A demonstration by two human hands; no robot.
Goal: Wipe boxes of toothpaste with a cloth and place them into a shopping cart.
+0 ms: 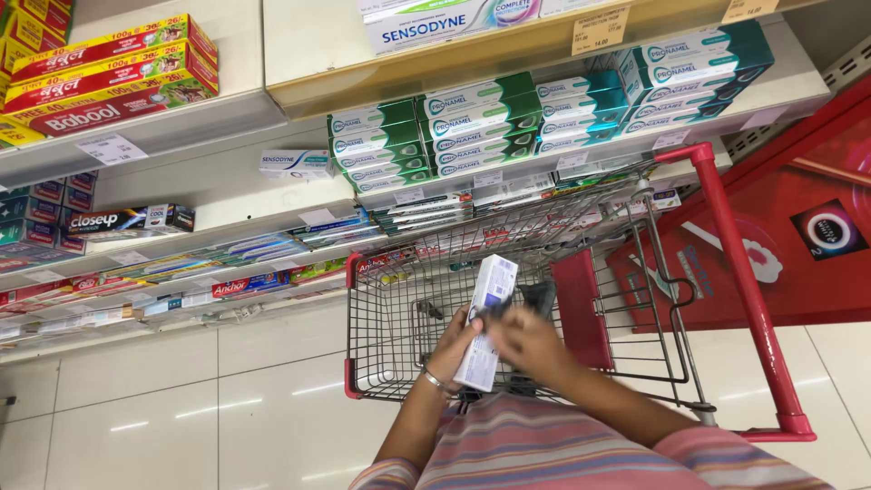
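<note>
Underfoot lies a glossy pale tiled floor (181, 399) in a shop aisle, where cream shelves (227, 195) rise beyond the fingers, stacked with green and white cartons (426, 136) and, further off to the left, red and yellow boxes (109, 68). Below the fingers stands a wire shopping trolley with red handle and corners (726, 272), its basket open. Both hands hold 1 long white and blue cardboard box (485, 318) above that basket. The left hand (454, 349), a thin metal bangle (434, 381) at its wrist, curls its fingers around the box's lower part; the right hand (526, 340) closes on its other side, slightly blurred. The box's long axis runs nearly upright in view, tipped a little right, its far end pointing toward the shelves and sticking out past the fingertips, its near end toward the striped sleeves (544, 445).
</note>
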